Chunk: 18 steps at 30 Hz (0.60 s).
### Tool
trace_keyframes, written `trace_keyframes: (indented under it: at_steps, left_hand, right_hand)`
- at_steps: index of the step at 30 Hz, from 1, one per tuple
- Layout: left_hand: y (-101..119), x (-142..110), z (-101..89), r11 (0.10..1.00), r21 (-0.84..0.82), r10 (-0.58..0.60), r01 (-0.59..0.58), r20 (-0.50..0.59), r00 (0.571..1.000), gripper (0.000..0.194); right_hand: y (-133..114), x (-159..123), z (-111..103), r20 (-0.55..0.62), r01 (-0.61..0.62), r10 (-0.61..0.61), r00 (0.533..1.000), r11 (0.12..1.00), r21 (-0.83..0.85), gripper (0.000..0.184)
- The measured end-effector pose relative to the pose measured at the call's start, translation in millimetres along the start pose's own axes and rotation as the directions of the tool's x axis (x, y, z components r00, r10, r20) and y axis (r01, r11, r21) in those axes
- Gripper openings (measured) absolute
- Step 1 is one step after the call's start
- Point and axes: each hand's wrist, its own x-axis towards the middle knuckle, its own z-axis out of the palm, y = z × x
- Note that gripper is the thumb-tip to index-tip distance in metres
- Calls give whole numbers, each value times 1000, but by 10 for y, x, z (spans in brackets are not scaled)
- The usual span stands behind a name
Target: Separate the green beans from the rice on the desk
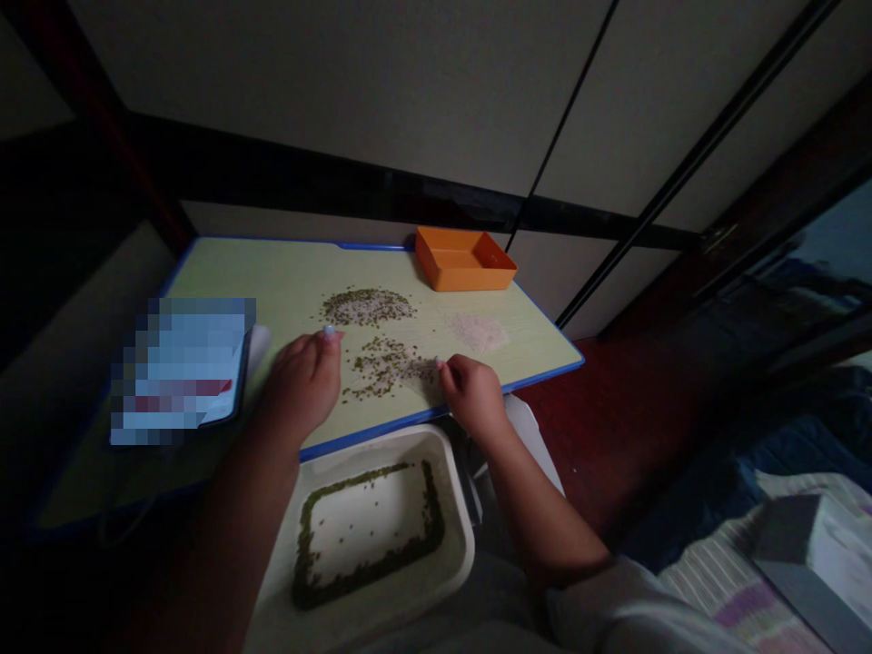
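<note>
My left hand [308, 380] is curled at the left edge of a loose spread of green beans and pale grains [381, 361], thumb toward the far side. Opposite it, my right hand [473, 392] is closed too, its thumb and finger tips at the right end of that spread. Whatever either hand pinches is too small or hidden. Behind the spread lies a denser mixed heap [368, 307]. A pale pile of grains [479, 331] sits to the right. Below the table edge, a white basin [460, 509] holds green beans, mostly gathered along the edges of its bottom.
An orange open box [470, 278] stands at the table's back right corner. A device with a lit, pixelated screen [183, 372] rests at the left. The low table [272, 268] has a blue rim. Cabinet doors rise behind it; a grey box [810, 563] lies on striped fabric at right.
</note>
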Motion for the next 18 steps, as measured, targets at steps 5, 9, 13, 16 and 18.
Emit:
trace_keyframes:
  at_steps: [5,9,13,16,18]
  left_hand:
    - [-7,8,10,1000,12,-5,6,-6,1000,68]
    - [-1,2,4,1000,14,-2,2,-9,1000,68]
    - [0,3,6,1000,13,7,-7,-9,1000,67]
    - [-7,4,9,1000,13,16,-15,-14,1000,65]
    - [-13,2,11,1000,13,20,-20,-18,1000,64]
  right_hand:
    - [17,-13,-25,12,-14,14,1000,1000,23,32]
    - [23,-7,-31,36,-27,26,999,999,32,32]
    - [-7,20,-13,53,-4,2,999,999,33,32]
    - [-36,28,-9,59,20,-23,998,999,48,31]
    - [-49,22,-18,67,40,-45,997,997,72,30]
